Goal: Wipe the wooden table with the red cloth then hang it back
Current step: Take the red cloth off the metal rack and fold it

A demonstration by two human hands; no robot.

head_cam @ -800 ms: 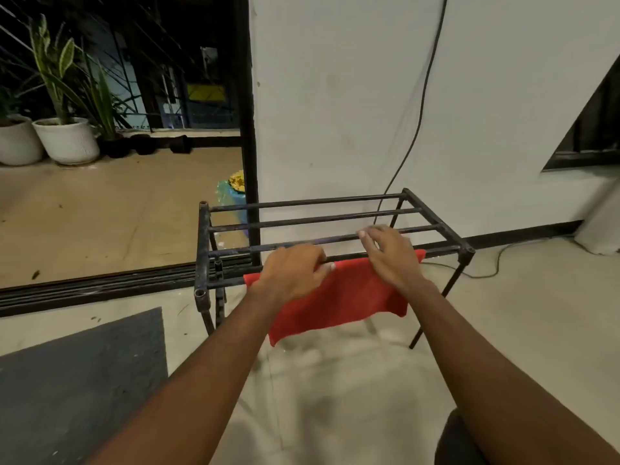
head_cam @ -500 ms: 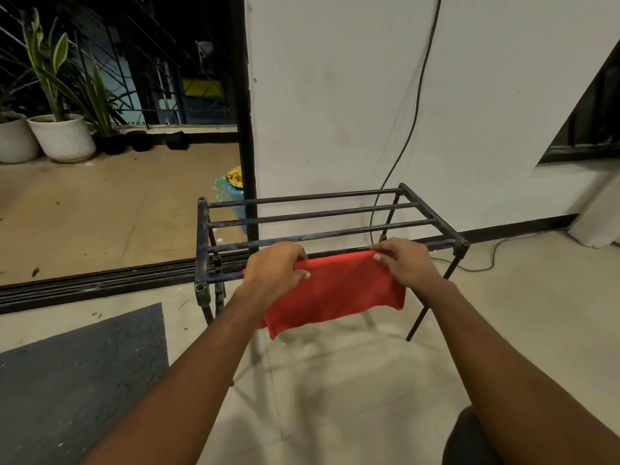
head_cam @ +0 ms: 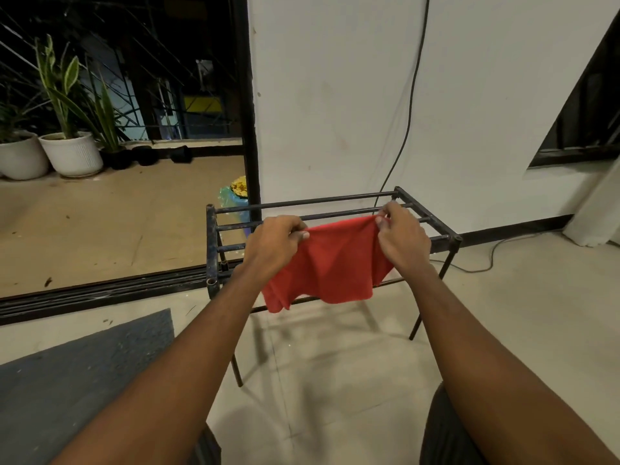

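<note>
The red cloth (head_cam: 330,263) hangs spread between my two hands, in front of and just above the black metal rack (head_cam: 212,250). My left hand (head_cam: 275,243) pinches its upper left edge. My right hand (head_cam: 401,236) pinches the upper right corner, raised a little higher. The cloth's lower edge sags loose over the rack's near bars. No wooden table is in view.
The rack stands on a pale tiled floor against a white wall, with a black cable (head_cam: 407,122) running down behind it. A grey mat (head_cam: 84,374) lies at lower left. A sliding-door track (head_cam: 100,290) leads to a patio with white plant pots (head_cam: 72,154).
The cloth lay draped over the rack's near bar under both hands. Now both hands have lifted it off the bar and hold it up by its top edge.
</note>
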